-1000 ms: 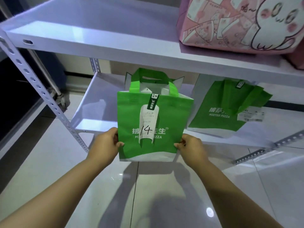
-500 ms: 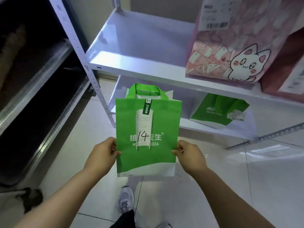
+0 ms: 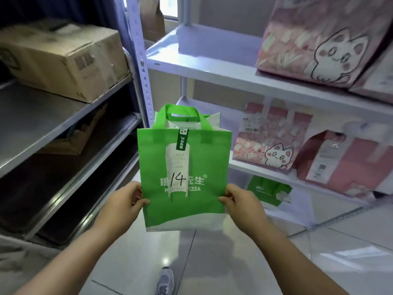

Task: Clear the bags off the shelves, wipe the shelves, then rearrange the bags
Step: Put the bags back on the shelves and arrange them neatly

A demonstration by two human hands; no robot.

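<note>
I have the left hand (image 3: 125,206) pinching the green Mister Pizza bag (image 3: 185,171) at its nine o'clock edge and the right hand (image 3: 242,206) pinching three o'clock. The bag hangs mid-air, clear of the white shelves (image 3: 212,50). Low edge pinches (thin fabric) could let it tip and spill.

Green bag (image 3: 185,173) up in the air, upright, right in front of the white rack (image 3: 212,69), "14" inked on the receipt stuck to its face, handles standing, mouth open; left hand (image 3: 125,203) and right hand (image 3: 240,205) pinch its side edges. On the rack's highest visible shelf, a big pink cat bag (image 3: 319,39) sits to the right. One shelf down, a smaller pink cat bag (image 3: 265,145) stands beside a plain pink bag (image 3: 344,162). Lowest shelf: a second green bag (image 3: 268,192), slumped
</note>
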